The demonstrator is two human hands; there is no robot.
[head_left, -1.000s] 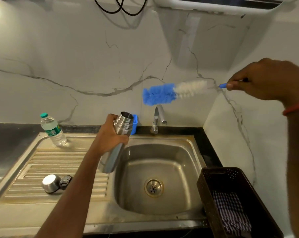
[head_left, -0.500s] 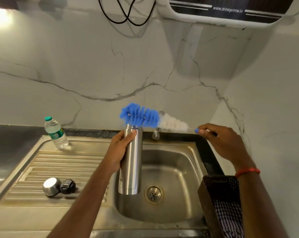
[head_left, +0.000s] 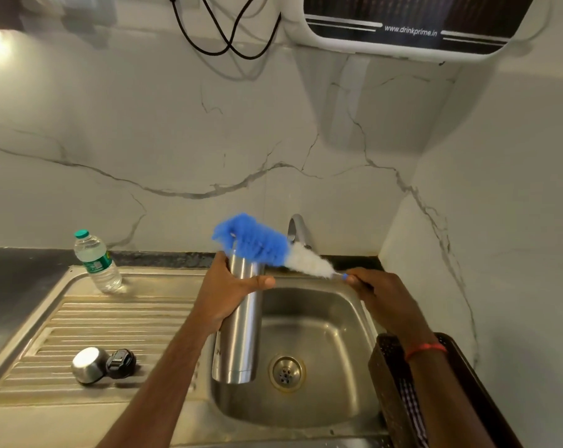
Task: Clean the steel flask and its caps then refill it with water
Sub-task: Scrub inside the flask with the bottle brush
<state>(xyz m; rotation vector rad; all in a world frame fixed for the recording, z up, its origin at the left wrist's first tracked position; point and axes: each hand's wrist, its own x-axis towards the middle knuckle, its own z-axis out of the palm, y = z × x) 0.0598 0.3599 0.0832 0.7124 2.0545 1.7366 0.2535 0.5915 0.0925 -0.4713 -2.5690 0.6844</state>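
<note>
Over the sink [head_left: 335, 321], toward the nine o'clock side of its basin, we hold the steel flask [head_left: 241, 337] upright and open-mouthed, its base hanging clear of the basin floor just at nine o'clock of the drain [head_left: 286, 372]. Our left hand [head_left: 230, 297] wraps fingers and thumb round the flask's upper body, just under the mouth. Our right hand [head_left: 382, 295], at three o'clock of the flask, pinches the thin handle of the bottle brush [head_left: 260, 244], whose blue head lies slantwise across the flask's mouth, tip toward ten o'clock and white bristles trailing back toward four o'clock. We cannot tell whether any bristles have entered the opening; most of the head sits outside it. We judge the step in hand to be the scrubbing of the flask's inside, at its very start. The next move, as we read it, calls for lifting the handle toward twelve o'clock so the brush lines up with the flask's axis, then pressing the head down through the narrow mouth while the left hand keeps the flask steady. No water shows at the tap [head_left: 299, 231], at one o'clock behind the flask. On the drainboard [head_left: 118, 315], at eight o'clock of the flask, the steel cap [head_left: 87, 365] and the black cap [head_left: 121, 363] lie touching, and they look yet to be washed. A plastic water bottle [head_left: 97, 261] stands at ten o'clock. Rinsing and refilling appear well ahead.
</note>
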